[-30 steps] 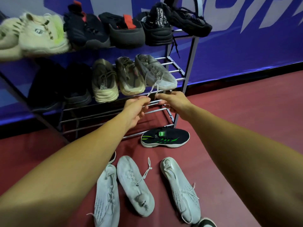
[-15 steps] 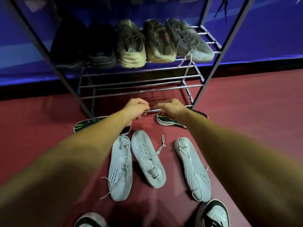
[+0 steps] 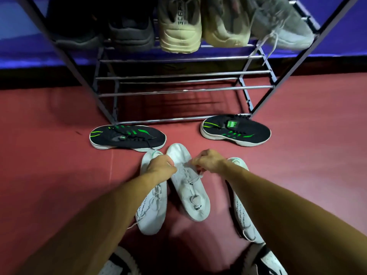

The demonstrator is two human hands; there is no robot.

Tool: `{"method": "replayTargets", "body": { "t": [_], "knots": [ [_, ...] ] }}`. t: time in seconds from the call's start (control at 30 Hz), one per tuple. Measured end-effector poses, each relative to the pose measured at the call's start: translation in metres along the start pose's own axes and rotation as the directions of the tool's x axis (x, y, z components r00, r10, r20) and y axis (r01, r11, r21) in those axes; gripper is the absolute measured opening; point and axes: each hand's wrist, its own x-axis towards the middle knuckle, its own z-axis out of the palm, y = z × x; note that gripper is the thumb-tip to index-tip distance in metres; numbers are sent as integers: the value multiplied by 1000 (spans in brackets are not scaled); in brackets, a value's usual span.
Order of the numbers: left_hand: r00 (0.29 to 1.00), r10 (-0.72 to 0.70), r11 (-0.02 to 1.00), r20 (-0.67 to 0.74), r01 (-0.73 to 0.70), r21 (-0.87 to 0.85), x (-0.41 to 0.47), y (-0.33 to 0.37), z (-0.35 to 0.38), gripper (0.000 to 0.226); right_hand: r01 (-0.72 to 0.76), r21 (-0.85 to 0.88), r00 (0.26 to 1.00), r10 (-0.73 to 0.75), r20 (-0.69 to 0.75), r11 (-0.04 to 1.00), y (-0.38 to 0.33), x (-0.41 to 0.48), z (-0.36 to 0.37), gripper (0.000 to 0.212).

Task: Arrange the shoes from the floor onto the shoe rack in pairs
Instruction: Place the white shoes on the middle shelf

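Shoes are still on the red floor (image 3: 297, 175): three white ones near the person and two black-and-green ones (image 3: 127, 137) (image 3: 236, 132) by the foot of the rack (image 3: 178, 90). A second ago both hands were up at the middle shelf, by the lace of the grey shoe (image 3: 282, 26). Now they have come down low to the middle white shoe (image 3: 190, 197). The grey shoe sits on the shelf beside the tan pair (image 3: 178, 26). So that one looks done, and a white one is next.

The right hand (image 3: 208, 161) has its fingers curled and pinches the lace (image 3: 196, 178) of the middle white shoe. The left hand (image 3: 161, 167) has curled fingers too, right at that shoe's edge, but I cannot tell if it holds anything. The shoe lies flat on the floor, not lifted yet. Another white shoe (image 3: 153, 211) lies close on its left. The third (image 3: 244, 221) is partly hidden by the right arm. Those two outer ones look alike, so I think they are the pair.
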Motion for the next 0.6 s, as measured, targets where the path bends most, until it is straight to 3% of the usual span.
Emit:
{"method": "replayTargets", "body": {
  "t": [0.13, 0.2, 0.27, 0.37, 0.47, 0.6],
  "knots": [
    [1000, -10, 996, -8, 10, 90, 6, -6, 4, 27, -35, -88, 999, 37, 21, 996, -2, 12, 13, 41],
    [999, 30, 965, -20, -23, 262, 7, -7, 5, 27, -49, -136, 999, 48, -5, 990, -2, 19, 16, 39],
    [994, 107, 865, -31, -78, 496, 5, -9, 8, 27, -47, -244, 999, 43, -20, 969, 0, 21, 17, 38],
    [980, 199, 738, -11, -142, 660, -1, -9, 16, 32, -24, -391, 999, 39, 28, 920, 7, 22, 22, 38],
    [980, 196, 721, 22, -159, 675, -3, -5, 22, 38, 2, -423, 998, 24, 57, 906, 10, 18, 29, 24],
    [993, 116, 815, 6, -99, 571, -3, -1, 22, 40, -2, -407, 1000, 11, 20, 913, 8, 13, 26, 21]
  ]
}}
